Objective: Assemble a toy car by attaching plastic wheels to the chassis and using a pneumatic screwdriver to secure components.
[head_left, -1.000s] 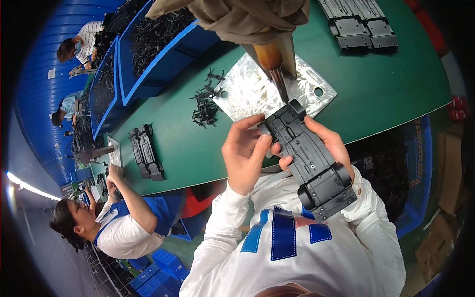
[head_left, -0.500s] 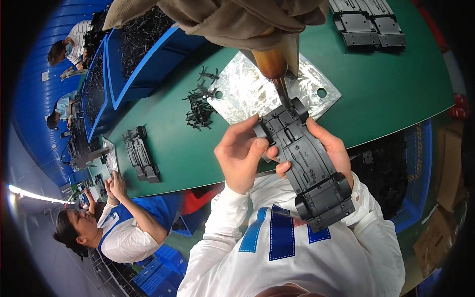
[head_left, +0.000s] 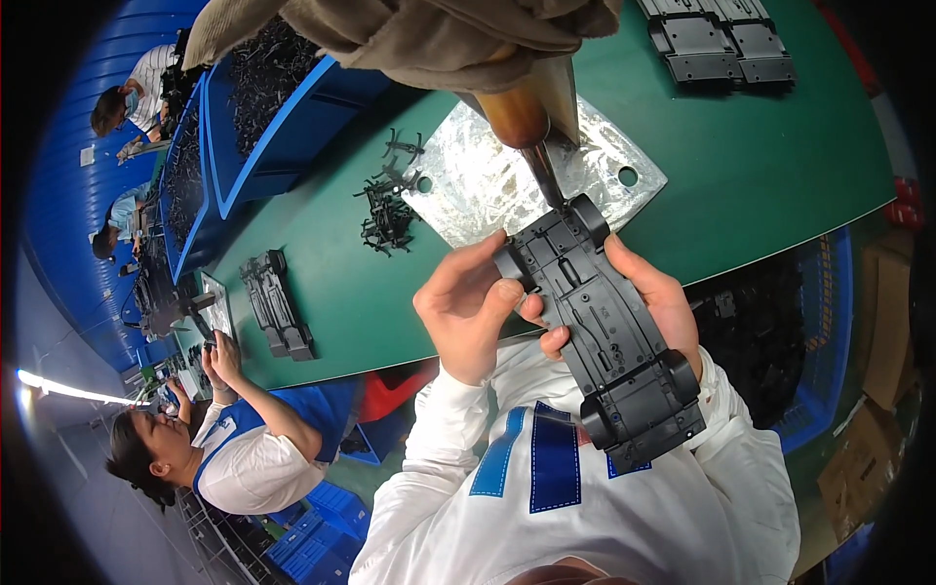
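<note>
While your left hand (head_left: pixel 466 317) pinches its left edge, your right hand (head_left: pixel 655 292) is closed around the right edge of a black toy car base (head_left: pixel 606 327), held tilted just on your side of the metal plate (head_left: pixel 609 161). Above that plate hangs a power driver (head_left: pixel 517 119), its tip at the base's far end; you cannot tell whether they touch. Small black parts (head_left: pixel 386 222) lie on the green counter (head_left: pixel 736 180) just left of the plate, with a blue bin (head_left: pixel 278 144) beyond them. Black frames (head_left: pixel 276 304) rest farther left of the plate.
</note>
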